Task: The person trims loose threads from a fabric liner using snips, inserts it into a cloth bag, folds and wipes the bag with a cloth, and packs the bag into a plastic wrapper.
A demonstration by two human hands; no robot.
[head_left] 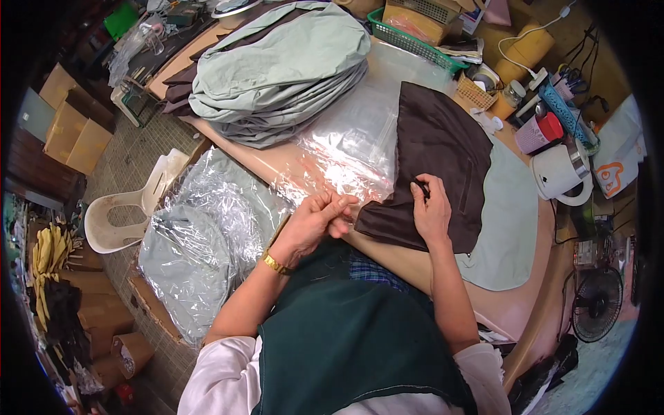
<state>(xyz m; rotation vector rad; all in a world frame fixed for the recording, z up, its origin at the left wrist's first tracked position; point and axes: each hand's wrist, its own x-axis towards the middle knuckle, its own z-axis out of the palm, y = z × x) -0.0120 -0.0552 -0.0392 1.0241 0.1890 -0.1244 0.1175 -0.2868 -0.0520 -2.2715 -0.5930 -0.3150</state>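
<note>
My left hand (321,216) is closed in a pinch above the table edge, beside the clear plastic bags (360,138). Whatever its fingertips hold, if anything, is too small to make out. My right hand (432,213) rests on a dark brown fabric piece (439,152), fingers curled round a small black object (420,185) mostly hidden in the palm. The brown piece has a curved edge and a seam line. Beneath it, to the right, lies a pale grey-green fabric piece (508,221).
A tall stack of grey-green fabric covers (283,62) stands at the back left. Plastic-wrapped covers (200,242) fill a box left of the table, near a white plastic chair (131,207). At right are a white kettle (560,173), a green basket (415,43) and a fan (596,304).
</note>
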